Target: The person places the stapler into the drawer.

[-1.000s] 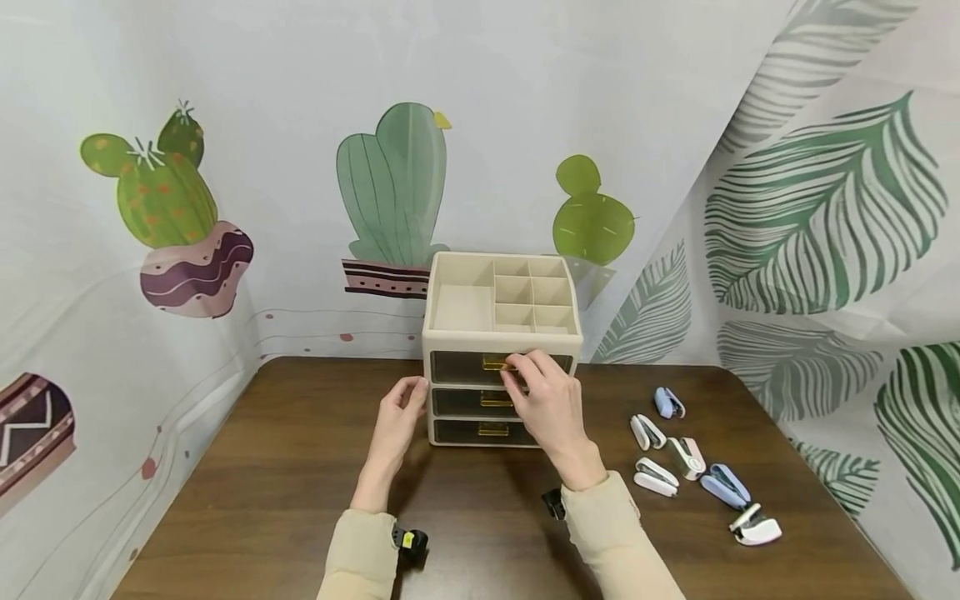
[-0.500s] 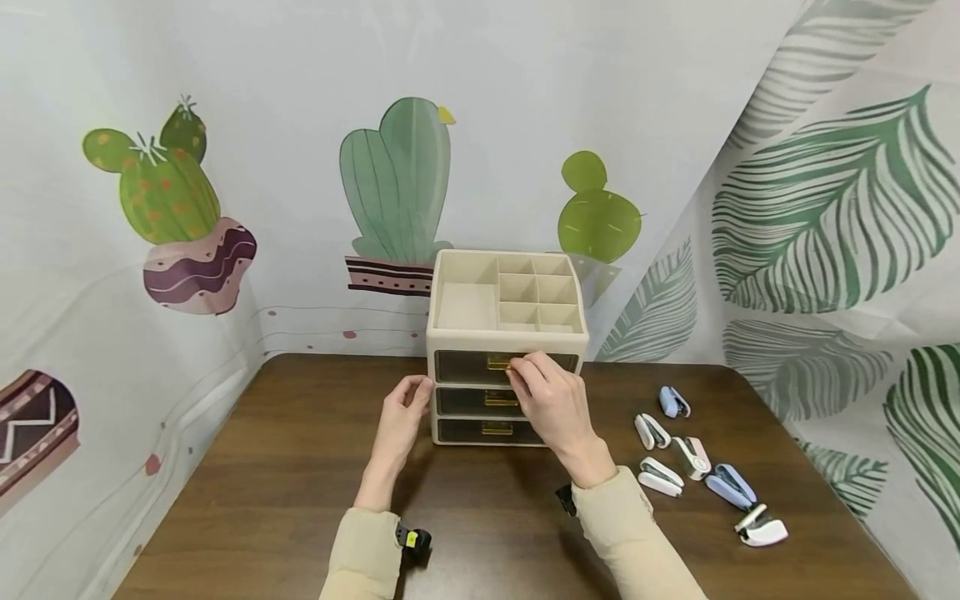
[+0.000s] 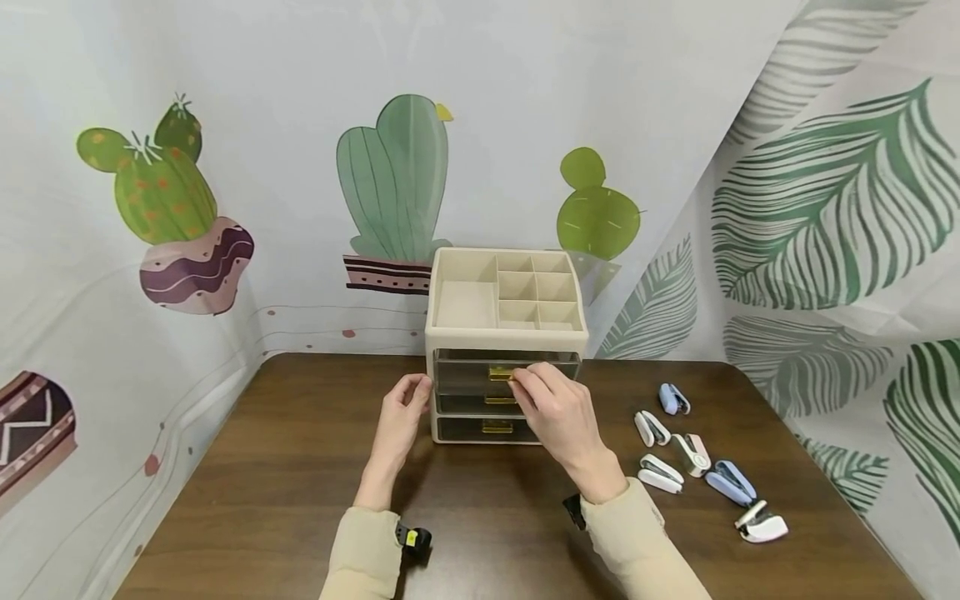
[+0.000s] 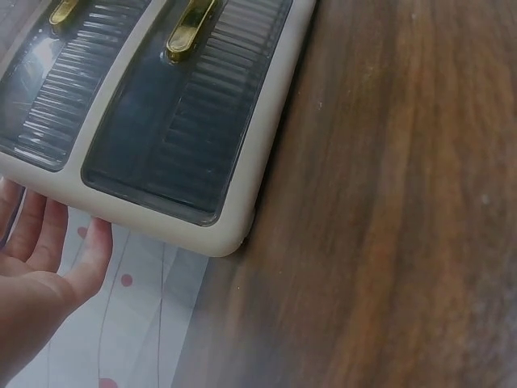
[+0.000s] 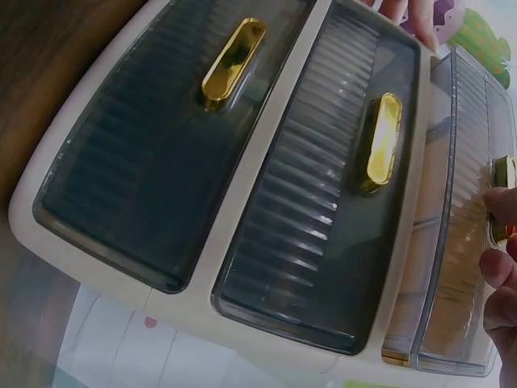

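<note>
Fingertips of the right hand (image 3: 558,408) pinch the gold handle (image 3: 500,373) of the top drawer (image 3: 465,371), which stands slightly out from the front of the cream organiser (image 3: 504,343) at the far middle of the brown table (image 3: 285,467). The left hand (image 3: 400,417) rests with nearly straight fingers against the organiser's left wall. The two lower drawers sit flush. Five small staplers (image 3: 697,462) lie near the right edge.
</note>
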{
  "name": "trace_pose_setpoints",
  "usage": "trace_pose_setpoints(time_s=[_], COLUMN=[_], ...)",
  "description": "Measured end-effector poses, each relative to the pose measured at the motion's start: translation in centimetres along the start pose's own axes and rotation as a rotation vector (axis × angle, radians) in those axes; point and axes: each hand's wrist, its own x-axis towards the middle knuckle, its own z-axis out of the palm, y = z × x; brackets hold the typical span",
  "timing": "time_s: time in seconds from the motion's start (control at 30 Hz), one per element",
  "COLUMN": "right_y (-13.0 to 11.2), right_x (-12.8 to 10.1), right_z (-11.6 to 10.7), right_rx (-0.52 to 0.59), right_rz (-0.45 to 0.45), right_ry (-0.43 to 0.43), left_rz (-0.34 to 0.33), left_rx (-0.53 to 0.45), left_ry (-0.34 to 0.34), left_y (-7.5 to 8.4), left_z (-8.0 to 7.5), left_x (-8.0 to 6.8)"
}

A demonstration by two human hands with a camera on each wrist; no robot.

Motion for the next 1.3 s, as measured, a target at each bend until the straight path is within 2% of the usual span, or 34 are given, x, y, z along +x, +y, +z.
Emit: trace_pose_setpoints(time_s=[0.47,0.7,1.03,1.3], right_y=[-1.7,-2.4,-2.9,-3.7], right_x=[-0.6,-0.7,-1.1,-0.8], right_z=[-1.6,-2.5,-3.4,-4.3], right_rx=[0.040,0.038,0.041,0.042], right_rz=[-0.035,-0.061,-0.108,-0.140], right_ry=[0.022,0.083,0.111,0.136], left_rz=[0.001,0.003,-0.027,-0.023], left_rx=[-0.021,-0.011,-0.008,0.012], left_ry=[0.004,0.003,0.005,0.005], left_y=[0.0,0.2,0.4,0.4], left_z=[0.0,0.0,0.1,0.0], left_x=[-0.1,-0.1,-0.2,-0.1])
